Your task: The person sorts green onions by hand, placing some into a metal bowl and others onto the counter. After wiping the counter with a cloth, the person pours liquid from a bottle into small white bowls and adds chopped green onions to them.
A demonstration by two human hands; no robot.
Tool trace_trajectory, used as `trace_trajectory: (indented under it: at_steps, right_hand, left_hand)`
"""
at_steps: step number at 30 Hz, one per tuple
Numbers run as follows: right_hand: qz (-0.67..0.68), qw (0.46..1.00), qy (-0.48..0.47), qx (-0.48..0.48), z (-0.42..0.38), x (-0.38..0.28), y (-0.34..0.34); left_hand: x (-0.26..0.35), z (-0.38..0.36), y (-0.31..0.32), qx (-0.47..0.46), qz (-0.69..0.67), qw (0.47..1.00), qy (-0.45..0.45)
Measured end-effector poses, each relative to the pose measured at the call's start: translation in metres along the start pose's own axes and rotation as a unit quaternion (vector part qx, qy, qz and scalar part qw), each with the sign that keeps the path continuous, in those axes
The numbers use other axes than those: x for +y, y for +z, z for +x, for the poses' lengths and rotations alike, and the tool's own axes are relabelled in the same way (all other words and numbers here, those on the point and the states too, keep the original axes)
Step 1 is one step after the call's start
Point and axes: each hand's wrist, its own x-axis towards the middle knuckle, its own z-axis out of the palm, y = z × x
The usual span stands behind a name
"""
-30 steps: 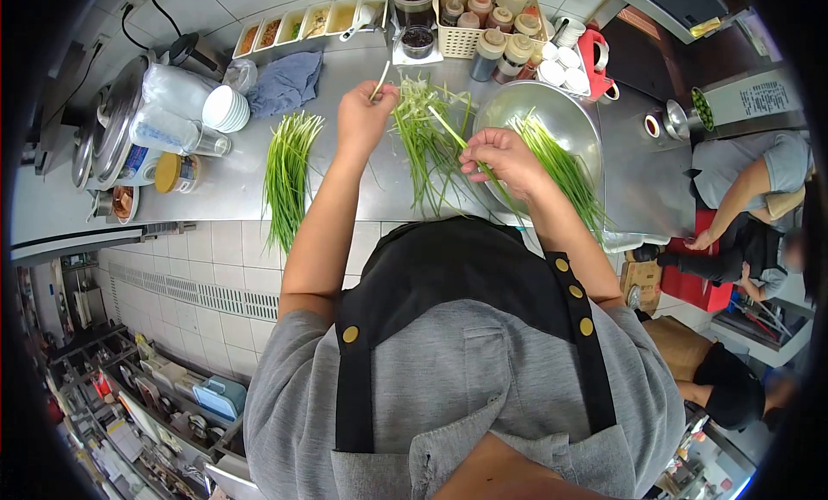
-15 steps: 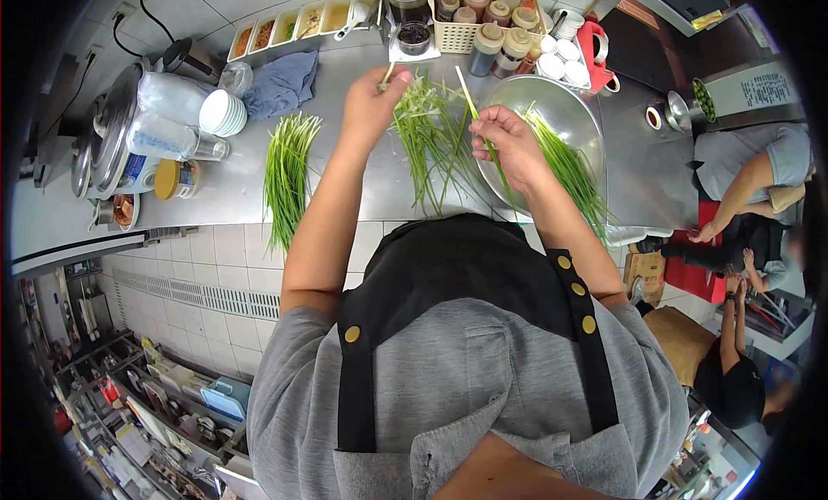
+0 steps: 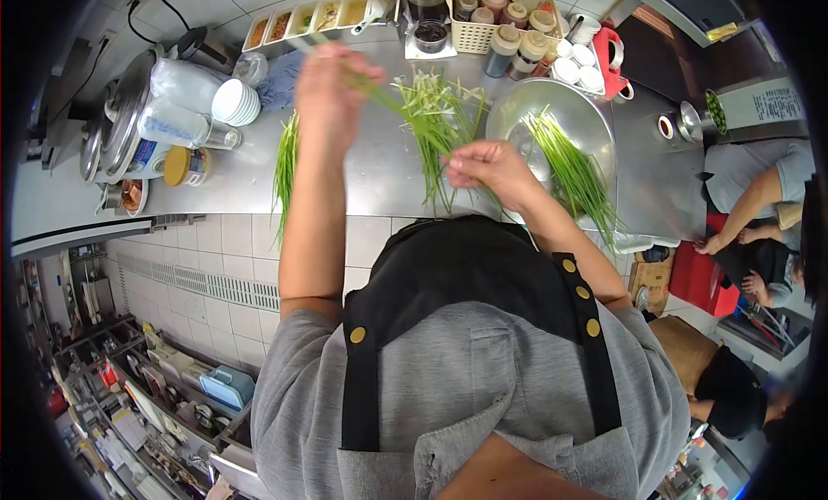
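Observation:
A long green scallion (image 3: pixel 397 103) stretches slantwise between my two hands. My left hand (image 3: pixel 329 90), smeared by motion, is raised at the left, closed round its upper end. My right hand (image 3: pixel 490 168) pinches the lower end between thumb and fingers. Beneath the stalk, on the steel counter (image 3: pixel 371 185), lies a loose heap of scallion stalks and pale leaves (image 3: pixel 431 112). A neater bunch of scallions (image 3: pixel 285 159) is partly covered by my left forearm. To the right, a metal bowl (image 3: pixel 509 112) holds more scallions (image 3: pixel 569 168), their green ends hanging over its near rim.
Sauce bottles (image 3: pixel 517 51) in a basket and a tray of condiments (image 3: pixel 319 18) line the back. At left are stacked white bowls (image 3: pixel 235 103), a yellow-lidded jar (image 3: pixel 185 165) and a blue cloth (image 3: pixel 280 81). A co-worker's arm (image 3: pixel 746 202) shows at right; other people are behind.
My left hand has moved left and is blurred. My right hand has moved left and down, out from over the bowl. The scallion now spans both hands. The view has shifted slightly.

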Motion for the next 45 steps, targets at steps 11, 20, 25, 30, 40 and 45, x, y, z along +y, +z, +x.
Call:
trace_trajectory:
  at_steps: [11, 20, 25, 30, 40, 45]
  right_hand:
    - [-0.126, 0.986, 0.003, 0.110, -0.031, 0.020, -0.067]
    - [-0.081, 0.966, -0.026, 0.243, -0.040, 0.008, -0.092]
    - [-0.068, 0.959, -0.021, 0.273, -0.049, 0.008, -0.105]
    - [-0.050, 0.953, -0.038, 0.296, -0.057, 0.012, -0.128]
    - [-0.048, 0.926, -0.067, 0.368, -0.062, 0.004, -0.157]
    - [-0.058, 0.923, -0.063, 0.375, -0.063, 0.006, -0.159]
  left_hand:
    - [0.153, -0.007, -0.129, 0.148, 0.684, 0.714, -0.010]
    - [0.004, 0.049, -0.243, 0.010, 0.667, 0.675, -0.315]
    - [-0.034, 0.082, -0.276, -0.035, 0.704, 0.596, -0.386]
    - [-0.001, 0.064, -0.243, 0.005, 0.699, 0.620, -0.356]
    - [0.005, 0.042, -0.278, 0.025, 0.632, 0.697, -0.338]
    - [-0.043, 0.021, -0.277, -0.017, 0.840, 0.528, -0.123]
